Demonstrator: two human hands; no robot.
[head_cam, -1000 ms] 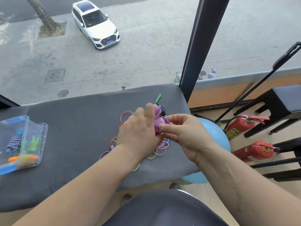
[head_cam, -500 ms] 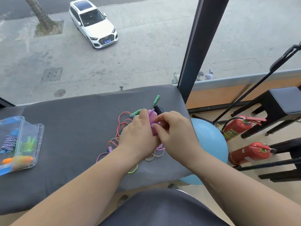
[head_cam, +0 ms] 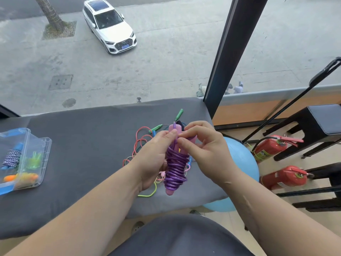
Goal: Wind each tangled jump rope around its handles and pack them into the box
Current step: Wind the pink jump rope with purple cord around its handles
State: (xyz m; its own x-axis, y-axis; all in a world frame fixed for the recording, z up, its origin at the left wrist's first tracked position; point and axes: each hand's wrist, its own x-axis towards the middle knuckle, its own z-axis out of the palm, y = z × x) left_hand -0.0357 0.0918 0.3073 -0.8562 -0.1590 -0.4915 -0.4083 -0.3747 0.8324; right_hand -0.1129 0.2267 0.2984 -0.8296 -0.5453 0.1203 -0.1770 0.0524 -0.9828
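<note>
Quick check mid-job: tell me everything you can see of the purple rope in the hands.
The purple jump rope is a glossy, plastic-looking cord coiled in many tight turns around its pink handles, whose ends poke out above and below. The bundle is held nearly upright above the grey table. The left hand grips its side; the right hand pinches the cord near the top.

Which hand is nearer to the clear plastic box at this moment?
Left. The left hand grips the purple jump rope, the clear box lying off to its left; the right hand pinches the rope's far side, farther from the box.
</note>
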